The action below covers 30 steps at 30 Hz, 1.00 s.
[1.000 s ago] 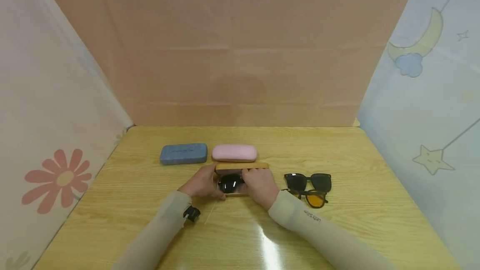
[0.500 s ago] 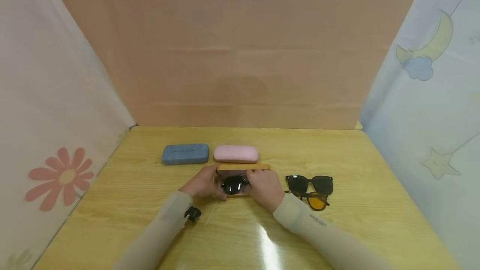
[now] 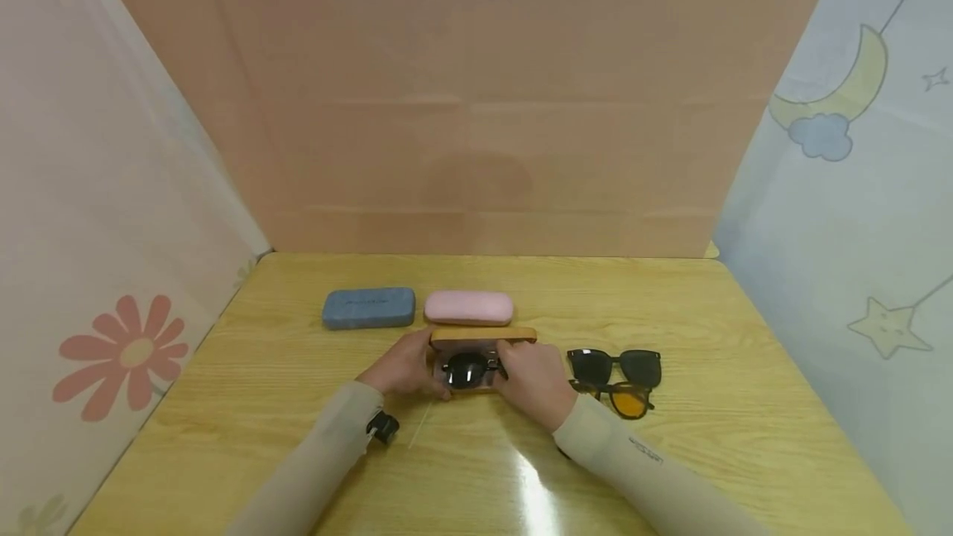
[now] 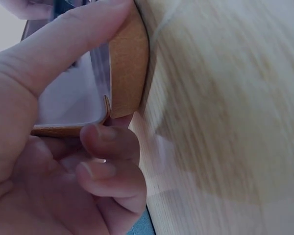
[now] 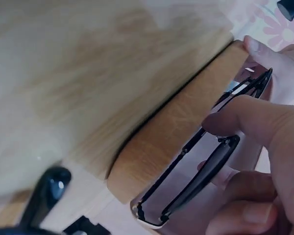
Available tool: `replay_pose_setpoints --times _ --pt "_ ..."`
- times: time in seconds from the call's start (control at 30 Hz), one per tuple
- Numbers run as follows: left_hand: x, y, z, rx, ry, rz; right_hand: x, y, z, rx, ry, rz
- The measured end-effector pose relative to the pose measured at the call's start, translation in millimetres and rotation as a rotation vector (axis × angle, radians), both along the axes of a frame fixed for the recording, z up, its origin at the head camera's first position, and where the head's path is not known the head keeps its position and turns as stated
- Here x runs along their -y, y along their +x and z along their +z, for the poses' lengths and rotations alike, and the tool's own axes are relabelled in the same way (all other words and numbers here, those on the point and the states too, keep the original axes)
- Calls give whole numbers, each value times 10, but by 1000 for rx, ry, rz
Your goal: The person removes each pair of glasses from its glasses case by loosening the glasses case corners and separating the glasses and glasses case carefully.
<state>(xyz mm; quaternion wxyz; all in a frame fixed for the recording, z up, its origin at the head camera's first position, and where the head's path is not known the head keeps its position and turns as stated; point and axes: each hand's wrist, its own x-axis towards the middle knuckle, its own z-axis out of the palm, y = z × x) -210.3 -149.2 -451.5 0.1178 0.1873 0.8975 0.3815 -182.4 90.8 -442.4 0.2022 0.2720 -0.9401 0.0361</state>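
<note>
An open brown glasses case (image 3: 484, 336) with a pale lining sits on the table at the middle of the head view. My left hand (image 3: 405, 365) grips its left end, thumb on the front wall (image 4: 130, 68) and fingers curled around the end and back. Dark sunglasses (image 3: 466, 371) are inside the case, tilted in the right wrist view, with folded temples (image 5: 206, 171) showing. The right hand (image 3: 538, 383) pinches them between thumb and fingers near the middle of the frame. In the head view it hides their right lens.
Behind the case lie a blue glasses case (image 3: 369, 308) and a pink glasses case (image 3: 469, 307), both closed. To the right are black sunglasses (image 3: 615, 368) and orange-lensed glasses (image 3: 629, 401), close together. A wall of fabric (image 3: 476, 106) rises at the table's back edge.
The sunglasses have shifted slightly to the right within the case, and the right hand has moved a little right and toward the person with them. The left hand keeps its grip on the case.
</note>
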Motion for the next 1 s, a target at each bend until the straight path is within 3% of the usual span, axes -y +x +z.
replay_pose_setpoints --times 0.2,0.4,0.67,1.0 --pt "-5 -6 4 7 14 -9 -119 103 121 -4 -43 -14" --pt "-6 -5 33 20 -32 12 -233 154 192 42 -26 -46" --pt "-26 -14 66 14 -85 21 -295 299 134 48 32 10" --pt "-22 -3 45 57 -64 61 -286 445 -13 76 64 108"
